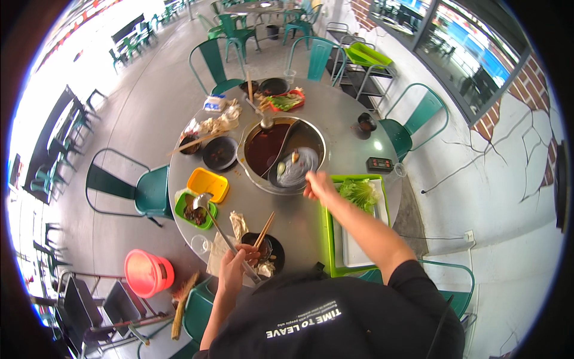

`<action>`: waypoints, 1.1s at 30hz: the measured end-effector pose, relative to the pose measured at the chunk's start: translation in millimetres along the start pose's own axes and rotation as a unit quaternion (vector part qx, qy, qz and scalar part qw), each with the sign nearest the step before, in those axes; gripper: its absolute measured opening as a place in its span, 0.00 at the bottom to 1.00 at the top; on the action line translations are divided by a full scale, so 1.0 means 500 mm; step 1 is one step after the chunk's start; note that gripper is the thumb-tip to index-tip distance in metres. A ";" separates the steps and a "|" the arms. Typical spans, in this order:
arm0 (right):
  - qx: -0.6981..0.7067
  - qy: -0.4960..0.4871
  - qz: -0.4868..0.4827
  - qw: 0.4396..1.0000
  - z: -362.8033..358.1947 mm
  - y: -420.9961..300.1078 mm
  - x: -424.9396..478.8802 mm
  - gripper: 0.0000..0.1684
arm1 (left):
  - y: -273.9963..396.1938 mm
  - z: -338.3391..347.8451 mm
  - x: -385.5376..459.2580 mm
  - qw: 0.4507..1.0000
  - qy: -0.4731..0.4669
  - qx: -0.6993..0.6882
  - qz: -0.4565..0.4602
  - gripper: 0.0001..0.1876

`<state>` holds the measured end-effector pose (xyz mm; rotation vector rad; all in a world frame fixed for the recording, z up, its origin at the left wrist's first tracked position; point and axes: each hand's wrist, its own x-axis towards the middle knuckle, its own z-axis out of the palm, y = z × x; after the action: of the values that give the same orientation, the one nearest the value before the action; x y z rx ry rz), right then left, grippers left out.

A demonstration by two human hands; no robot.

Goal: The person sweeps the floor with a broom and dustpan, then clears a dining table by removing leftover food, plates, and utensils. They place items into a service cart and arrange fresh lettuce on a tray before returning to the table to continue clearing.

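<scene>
My left hand (237, 264) is closed around the handle of a metal ladle (224, 235), whose bowl hangs over a green plastic container (186, 208) with dark food in it. My right hand (319, 186) is over the near right rim of a split hot pot (251, 179); its fingers are curled, and whether they hold anything cannot be told. In the pot, red-brown broth (269, 143) fills one side, and the other side shows swirling, foamy liquid with bits of food. Another ladle (266, 122) rests at the pot's far rim. A yellow plastic container (208, 184) stands left of the pot.
A green tray (329, 242) with lettuce (358, 194) and a white tray stands at right. Near me are dark bowls with wooden chopsticks (265, 229) and crumpled tissues. A dark plate (219, 153) lies left of the pot. Green metal chairs (154, 190) surround the table; a red bucket (145, 273) stands on the floor.
</scene>
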<state>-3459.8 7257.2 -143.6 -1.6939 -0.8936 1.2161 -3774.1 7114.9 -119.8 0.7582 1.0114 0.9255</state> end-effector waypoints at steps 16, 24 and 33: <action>-0.579 0.200 -0.384 0.691 0.096 -0.217 0.180 0.12 | -0.022 -0.148 -0.080 0.992 0.110 -0.028 0.061 0.10; -0.428 0.249 -0.239 0.835 -0.004 -0.090 0.185 0.20 | -0.005 -0.148 -0.048 0.995 0.081 -0.008 0.059 0.10; 0.031 0.144 0.043 0.988 0.011 0.229 -0.150 0.18 | 0.002 -0.145 -0.006 0.998 0.037 0.043 0.040 0.11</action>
<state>-3477.1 7147.0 -223.1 -1.8152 -0.6071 1.0100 -3842.3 7120.1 -143.2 0.8468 1.0981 0.9908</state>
